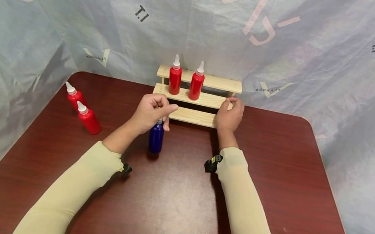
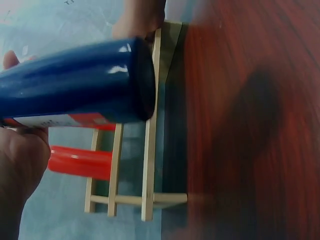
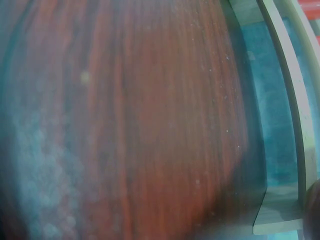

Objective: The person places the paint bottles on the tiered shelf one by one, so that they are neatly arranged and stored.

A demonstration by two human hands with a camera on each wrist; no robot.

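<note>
Now the left hand grips a glossy cylindrical blue bottle.

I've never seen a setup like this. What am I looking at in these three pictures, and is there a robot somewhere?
No robot shows here, just a person's bare hands. The wide picture comes from a camera on the head, looking forward and down; the other two come from cameras on the left and right wrists, so they look tilted.

On the dark reddish table stands a three-tier wooden rack with two red squeeze bottles on its middle shelf. Two more red bottles are at the left.

The left hand holds a blue bottle above the table. The right hand grips the rack's right end.
</note>
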